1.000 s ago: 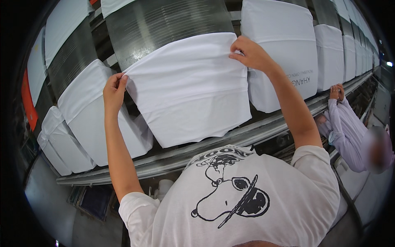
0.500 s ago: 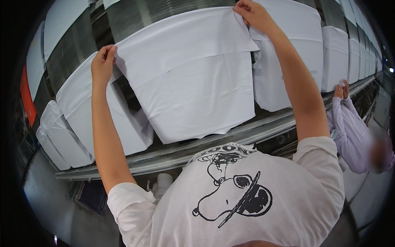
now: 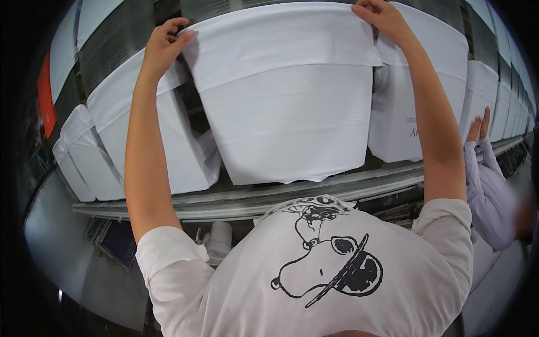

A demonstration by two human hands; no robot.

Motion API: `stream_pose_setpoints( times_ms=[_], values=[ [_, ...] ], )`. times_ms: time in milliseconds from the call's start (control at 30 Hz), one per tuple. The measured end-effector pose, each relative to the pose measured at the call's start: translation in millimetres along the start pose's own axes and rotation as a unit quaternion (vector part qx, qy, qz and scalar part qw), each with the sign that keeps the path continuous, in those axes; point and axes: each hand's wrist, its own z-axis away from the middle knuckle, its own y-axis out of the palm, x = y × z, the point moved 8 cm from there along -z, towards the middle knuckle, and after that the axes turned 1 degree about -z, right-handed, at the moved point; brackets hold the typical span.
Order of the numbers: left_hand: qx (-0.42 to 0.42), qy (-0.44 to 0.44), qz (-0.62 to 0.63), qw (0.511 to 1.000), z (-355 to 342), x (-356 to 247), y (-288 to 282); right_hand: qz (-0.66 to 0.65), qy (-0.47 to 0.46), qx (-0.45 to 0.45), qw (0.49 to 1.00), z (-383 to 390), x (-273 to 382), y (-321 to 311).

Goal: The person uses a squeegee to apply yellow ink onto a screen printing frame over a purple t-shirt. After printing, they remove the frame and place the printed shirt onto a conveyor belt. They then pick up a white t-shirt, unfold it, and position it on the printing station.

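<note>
In front of me a white fabric piece (image 3: 283, 121) lies over the grey table surface and hangs down past its near edge, with a folded-over band (image 3: 281, 48) across its upper part. My left hand (image 3: 164, 48) is at its far left corner; thumb and fingers are apart, and the thumb tip is close to the fabric. At the far right corner my right hand (image 3: 382, 18) has its curled fingertips closed on the fabric's edge. The band looks smooth and nearly flat between the two hands.
More white fabric pieces (image 3: 140, 129) hang in a row on both sides. A metal rail (image 3: 247, 209) runs along the table's near side. At the right, another person in a lilac top holds their hands (image 3: 479, 124) by a fabric piece. An orange strip (image 3: 46, 95) hangs far left.
My left fingers have opened from their pinch on the fabric's corner. The fabric lies smoother and straighter. The view has shifted, and the other person's hands have risen.
</note>
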Motion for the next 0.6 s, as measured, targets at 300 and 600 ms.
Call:
stream_pose_setpoints(
  times_ms=[300, 600],
  values=[
    [-0.028, -0.036, -0.048, 0.998, 7.4, 7.6, 4.3, 0.020, 0.053, -0.005, 0.998, 7.4, -14.6, -2.6],
    [-0.027, 0.088, -0.195, 0.976, -19.8, 13.1, -3.0, -0.089, 0.046, -0.027, 0.995, -7.8, -4.9, -1.1]
  ],
)
